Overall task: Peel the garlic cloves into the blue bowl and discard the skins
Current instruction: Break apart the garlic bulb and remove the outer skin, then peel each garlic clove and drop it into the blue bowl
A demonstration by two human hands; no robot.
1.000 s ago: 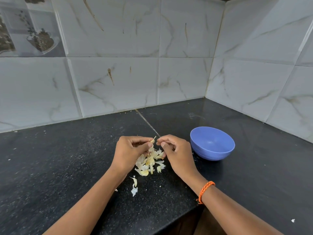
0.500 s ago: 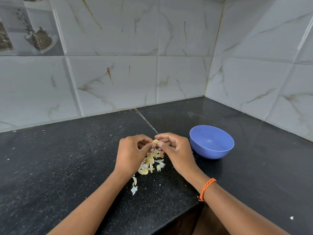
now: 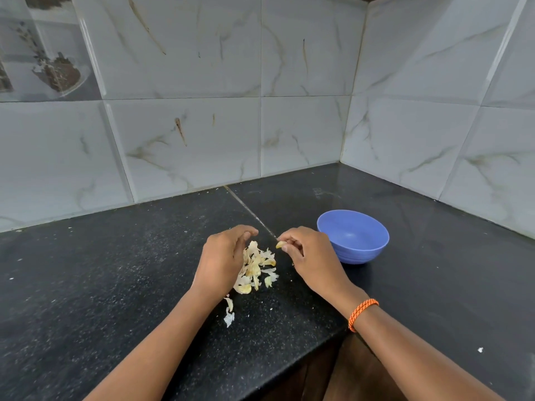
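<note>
Right hand (image 3: 311, 256) pinches a garlic clove (image 3: 279, 244) at its fingertips. Blue bowl (image 3: 353, 237) sits just beside that hand, on its far-right side. Left hand (image 3: 224, 256) loosely curled, holding nothing, over the skin pile (image 3: 256, 267) lying between both hands on the black counter (image 3: 101, 270). No readable writing or labels.

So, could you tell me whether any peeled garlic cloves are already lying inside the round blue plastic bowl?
No, the round blue plastic bowl shows only its bare inside, with no cloves in it.
</note>
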